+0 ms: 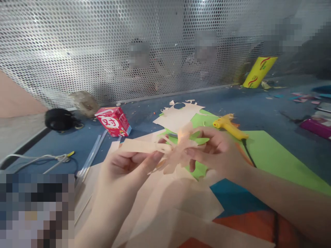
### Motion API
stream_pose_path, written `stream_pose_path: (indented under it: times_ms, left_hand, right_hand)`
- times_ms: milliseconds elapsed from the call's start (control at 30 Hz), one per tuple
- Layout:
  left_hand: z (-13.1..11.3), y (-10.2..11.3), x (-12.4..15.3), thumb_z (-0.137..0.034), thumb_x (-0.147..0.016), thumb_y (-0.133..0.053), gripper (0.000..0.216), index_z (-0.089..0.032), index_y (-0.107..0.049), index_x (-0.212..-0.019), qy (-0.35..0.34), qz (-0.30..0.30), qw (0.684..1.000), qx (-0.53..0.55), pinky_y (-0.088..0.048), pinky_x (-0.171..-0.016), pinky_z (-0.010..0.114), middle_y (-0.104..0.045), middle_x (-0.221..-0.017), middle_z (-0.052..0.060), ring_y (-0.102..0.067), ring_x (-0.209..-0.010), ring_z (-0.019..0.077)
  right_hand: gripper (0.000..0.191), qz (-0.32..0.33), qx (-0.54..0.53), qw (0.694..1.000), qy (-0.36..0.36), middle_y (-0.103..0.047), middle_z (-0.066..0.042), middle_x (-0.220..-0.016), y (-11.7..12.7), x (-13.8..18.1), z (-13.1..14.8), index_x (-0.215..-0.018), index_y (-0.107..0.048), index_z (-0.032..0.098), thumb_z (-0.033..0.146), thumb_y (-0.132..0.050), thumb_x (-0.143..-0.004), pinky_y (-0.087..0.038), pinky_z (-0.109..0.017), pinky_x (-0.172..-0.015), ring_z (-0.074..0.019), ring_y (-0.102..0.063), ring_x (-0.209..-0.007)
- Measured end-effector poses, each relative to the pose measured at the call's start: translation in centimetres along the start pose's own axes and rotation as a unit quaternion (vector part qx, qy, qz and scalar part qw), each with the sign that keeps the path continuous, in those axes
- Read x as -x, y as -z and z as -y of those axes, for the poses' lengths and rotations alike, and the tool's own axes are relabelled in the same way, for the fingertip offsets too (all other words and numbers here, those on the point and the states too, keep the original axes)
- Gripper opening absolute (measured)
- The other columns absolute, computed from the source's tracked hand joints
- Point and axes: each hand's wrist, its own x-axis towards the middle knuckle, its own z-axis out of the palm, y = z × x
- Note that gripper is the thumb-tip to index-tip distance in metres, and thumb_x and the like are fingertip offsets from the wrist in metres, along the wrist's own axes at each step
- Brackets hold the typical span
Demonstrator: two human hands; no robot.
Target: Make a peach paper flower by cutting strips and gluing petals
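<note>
My left hand [124, 172] pinches a pale, flat strip [138, 146] with a rounded end, its thumb on top. The rounded end meets a pale peach paper cutout [177, 155] with several petal-like lobes; whether they are joined I cannot tell. My right hand [219, 153] grips that cutout by its right side, thumb in front. Pointed green paper pieces [201, 141] show beside its fingers. Beneath both hands lie pale paper sheets [165, 210]. A yellow hot glue gun [230, 127] rests just beyond my right hand.
Behind the glue gun's cord lies a large green sheet [266, 155]. A cut pale scrap [178, 117] is farther back. At left stand a red box [113, 120], clear glue sticks [91, 155] and a black tape roll [59, 119]. A perforated metal panel [165, 20] closes the back.
</note>
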Motion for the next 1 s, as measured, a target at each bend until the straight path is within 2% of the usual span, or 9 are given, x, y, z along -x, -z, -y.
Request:
stream_pose_path:
  times_ms: [100,267,533,733,1000]
  left_hand:
    - [0.09,0.09,-0.02,-0.020,-0.060,-0.072,0.003,-0.023,-0.072,-0.059,0.008,0.011,1.000,-0.002,-0.050,-0.056,0.025,-0.071,-0.059,0.000,-0.063,-0.056,0.0147]
    - [0.29,0.38,-0.10,-0.023,-0.063,-0.071,0.010,-0.017,-0.070,-0.054,0.012,0.045,0.999,-0.002,-0.045,-0.046,0.023,-0.069,-0.055,0.005,-0.061,-0.051,0.0152]
    - [0.08,0.10,0.08,-0.021,-0.061,-0.071,0.008,-0.017,-0.070,-0.054,0.039,0.032,0.999,0.018,-0.048,-0.053,0.023,-0.070,-0.056,0.004,-0.062,-0.054,0.0145]
    - [0.13,0.09,0.08,-0.021,-0.062,-0.070,0.010,-0.018,-0.068,-0.053,0.039,0.015,0.999,0.013,-0.051,-0.062,0.028,-0.068,-0.053,0.002,-0.063,-0.052,0.0146]
    - [0.57,0.57,-0.23,-0.023,-0.061,-0.072,0.008,-0.018,-0.068,-0.056,0.018,0.002,1.000,0.000,-0.051,-0.057,0.028,-0.068,-0.054,0.003,-0.065,-0.057,0.0177]
  right_hand:
    - [0.025,-0.010,0.029,0.999,-0.016,-0.053,0.007,-0.053,-0.06,0.08,0.19,-0.067,-0.042,0.021,0.021,-0.067,-0.068,-0.048,-0.018,-0.038,-0.0090,-0.058,-0.042]
    - [0.027,-0.027,0.063,0.997,-0.025,-0.053,0.007,-0.053,0.06,0.21,0.01,-0.069,-0.042,0.023,0.027,-0.069,-0.067,-0.045,-0.021,-0.036,-0.0109,-0.057,-0.039]
    - [0.028,-0.036,0.088,0.995,-0.037,-0.052,0.008,-0.051,-0.08,0.27,-0.06,-0.069,-0.042,0.022,0.031,-0.069,-0.067,-0.044,-0.021,-0.037,-0.0107,-0.056,-0.039]
    - [0.030,-0.037,0.081,0.996,-0.029,-0.051,0.007,-0.050,-0.08,0.19,-0.20,-0.067,-0.041,0.023,0.031,-0.070,-0.066,-0.041,-0.021,-0.034,-0.0113,-0.055,-0.036]
    - [0.030,-0.033,0.048,0.998,-0.034,-0.049,0.008,-0.051,-0.09,0.11,-0.28,-0.069,-0.044,0.023,0.027,-0.073,-0.063,-0.040,-0.020,-0.033,-0.0099,-0.054,-0.036]
